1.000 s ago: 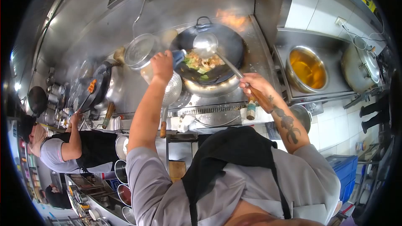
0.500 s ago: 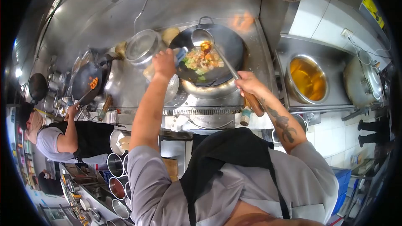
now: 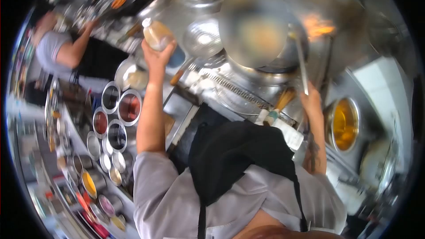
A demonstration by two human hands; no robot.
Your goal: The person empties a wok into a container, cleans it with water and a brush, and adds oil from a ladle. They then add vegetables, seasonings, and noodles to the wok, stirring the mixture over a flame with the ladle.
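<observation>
left hand [image 3: 156, 56] has quit the wok [image 3: 256, 31], now clamped on a tan bottle [image 3: 157, 34] at 11 o'clock; right hand [image 3: 312, 102] wraps the ladle handle [image 3: 302, 64] at 2. beyond, unheld wok by flame [image 3: 319, 24] at 1: could spill or flare.

No text, label, brand, number or sign can be read anywhere: the whole view is smeared by motion. The bottle [image 3: 156, 34] gripped in the left hand [image 3: 158, 56] is only a tan blur, with no legible print on it. The round seasoning pots [image 3: 129, 107] along the tabletop [image 3: 66, 119] are likewise too blurred to show any marking.
</observation>
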